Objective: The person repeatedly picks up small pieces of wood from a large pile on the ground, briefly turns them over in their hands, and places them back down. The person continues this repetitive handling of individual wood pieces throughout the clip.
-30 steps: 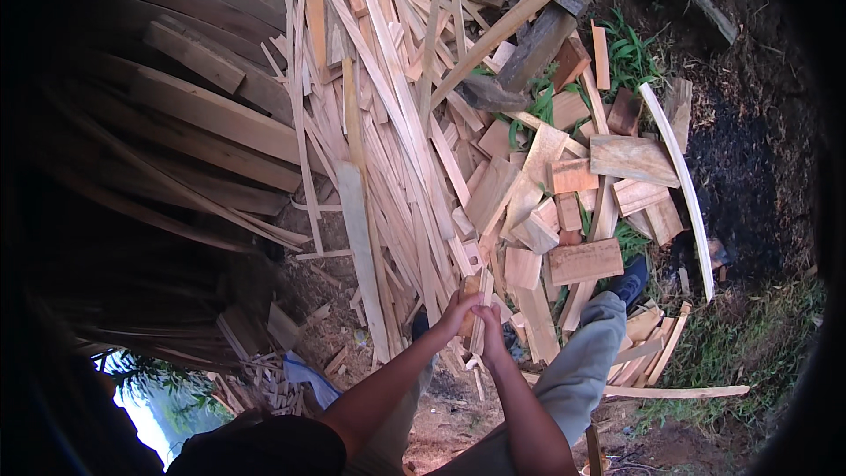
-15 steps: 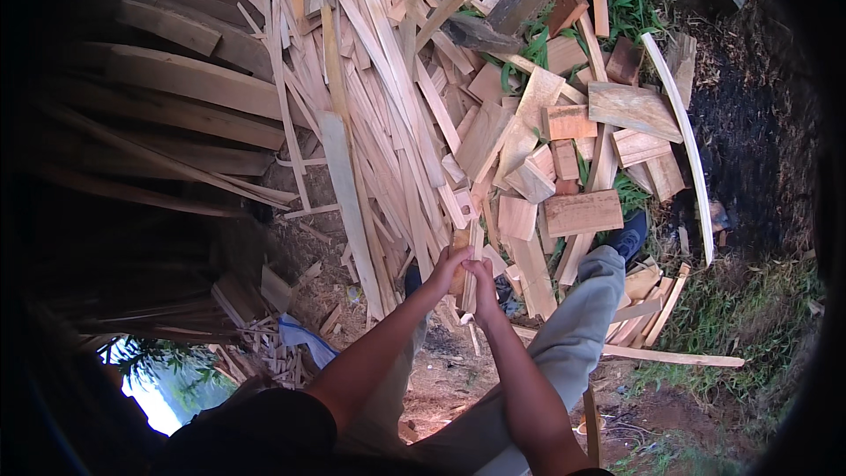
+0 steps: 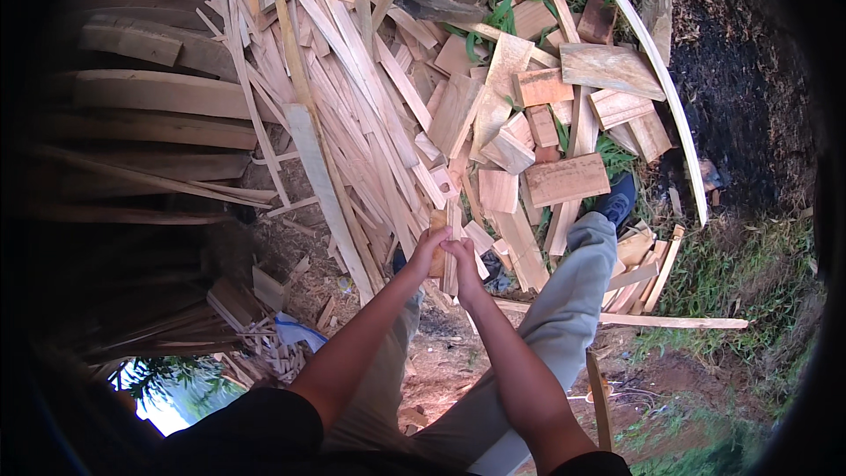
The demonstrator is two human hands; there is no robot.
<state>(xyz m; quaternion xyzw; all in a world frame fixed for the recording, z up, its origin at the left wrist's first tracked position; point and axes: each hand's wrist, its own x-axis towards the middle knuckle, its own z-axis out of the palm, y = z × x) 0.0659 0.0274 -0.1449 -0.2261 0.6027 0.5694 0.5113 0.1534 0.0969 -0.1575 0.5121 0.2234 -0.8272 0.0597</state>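
Note:
Both my hands meet between my legs, over the heap of offcuts. My left hand (image 3: 429, 251) is closed around a short brown wooden block (image 3: 437, 219), which stands upright and shows above and below the fingers. Pressed against it, my right hand (image 3: 464, 266) is closed on a narrow pale wood strip (image 3: 453, 214) alongside the block. Whether block and strip are joined I cannot tell. Just beyond them lies a small pale piece with a dark round mark (image 3: 443, 182).
Long thin wood strips (image 3: 352, 115) are heaped ahead to the left, chunky offcuts (image 3: 568, 180) to the right. Stacked planks (image 3: 159, 92) line the far left. My shoe (image 3: 615, 199) stands by the offcuts, near dark charred ground (image 3: 740, 97) and grass (image 3: 731, 291).
The whole view has shifted, so the wood heap sits higher and further left in the picture. My hands stay together on the same pieces.

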